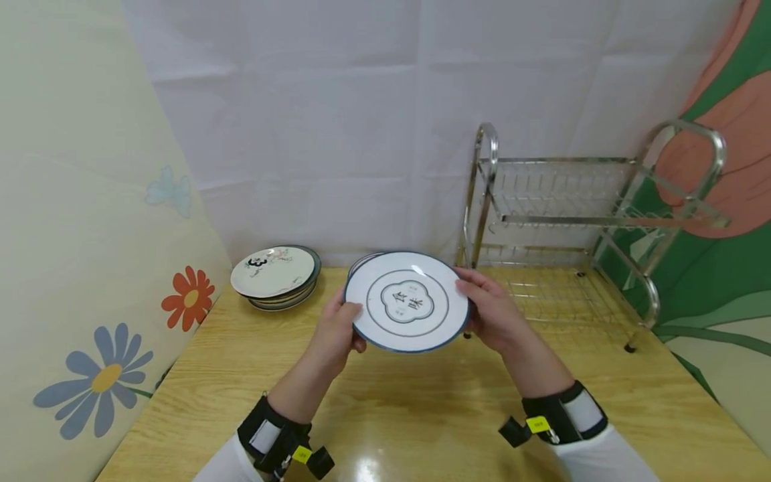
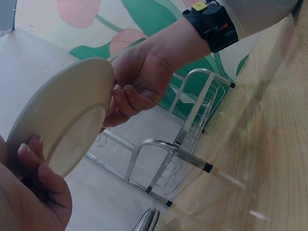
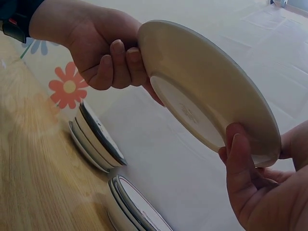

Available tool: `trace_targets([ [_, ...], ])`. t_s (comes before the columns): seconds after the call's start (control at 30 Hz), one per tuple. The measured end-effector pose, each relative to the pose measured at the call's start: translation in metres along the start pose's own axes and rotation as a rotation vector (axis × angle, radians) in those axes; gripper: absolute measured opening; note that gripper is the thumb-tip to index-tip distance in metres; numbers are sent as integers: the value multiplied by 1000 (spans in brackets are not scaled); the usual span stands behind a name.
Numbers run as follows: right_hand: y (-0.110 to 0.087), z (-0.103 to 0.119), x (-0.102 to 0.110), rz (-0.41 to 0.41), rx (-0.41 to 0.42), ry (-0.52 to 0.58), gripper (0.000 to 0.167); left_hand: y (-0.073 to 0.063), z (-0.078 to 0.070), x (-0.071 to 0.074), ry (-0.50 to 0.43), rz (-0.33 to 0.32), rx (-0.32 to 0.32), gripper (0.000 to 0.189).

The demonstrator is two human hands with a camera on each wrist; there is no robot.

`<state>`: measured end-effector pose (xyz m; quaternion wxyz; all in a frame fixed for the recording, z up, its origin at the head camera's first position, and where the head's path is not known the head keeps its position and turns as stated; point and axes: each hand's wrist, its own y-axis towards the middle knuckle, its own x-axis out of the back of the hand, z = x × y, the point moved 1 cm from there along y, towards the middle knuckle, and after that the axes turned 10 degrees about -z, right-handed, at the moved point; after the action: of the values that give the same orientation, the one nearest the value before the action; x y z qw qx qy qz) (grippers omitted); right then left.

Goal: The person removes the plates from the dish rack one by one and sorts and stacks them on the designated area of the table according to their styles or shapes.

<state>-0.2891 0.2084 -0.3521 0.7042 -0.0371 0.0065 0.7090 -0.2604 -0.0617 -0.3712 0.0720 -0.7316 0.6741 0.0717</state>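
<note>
A white plate [image 1: 367, 294] with a blue rim and a lobed emblem of dark characters in its middle is held above the table, its face tilted toward the head camera. At its left edge, my left hand [image 1: 337, 329] grips the rim, thumb on top and fingers beneath. My right hand [image 1: 490, 309] pinches the opposite edge the same way. Both wrist views show the pale underside of the plate [image 3: 202, 72] with its raised foot ring, and curled fingertips under it. Behind the held plate, other stacked plates [image 3: 127, 207] are mostly hidden in the head view.
To the left stands a stack of plates [image 1: 274, 274], the top one bearing a floral print. A two-tier metal dish rack [image 1: 566, 219] stands at the back right of the wooden table [image 1: 409, 402]. White cloth [image 1: 331, 120] hangs behind.
</note>
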Motion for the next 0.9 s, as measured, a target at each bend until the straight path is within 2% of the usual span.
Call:
trace_targets([
  [0.2, -4, 5, 3, -18, 3, -18, 55, 2, -2, -4, 38, -23, -67, 51],
  [0.43, -8, 8, 1, 25, -11, 58, 58, 9, -2, -8, 79, -85, -77, 54],
  [0.67, -9, 7, 0, 127, 23, 72, 56, 37, -4, -8, 93, -144, -129, 46],
  [0.9, -9, 3, -2, 184, 5, 97, 61, 71, -14, -9, 146, -245, -110, 45],
])
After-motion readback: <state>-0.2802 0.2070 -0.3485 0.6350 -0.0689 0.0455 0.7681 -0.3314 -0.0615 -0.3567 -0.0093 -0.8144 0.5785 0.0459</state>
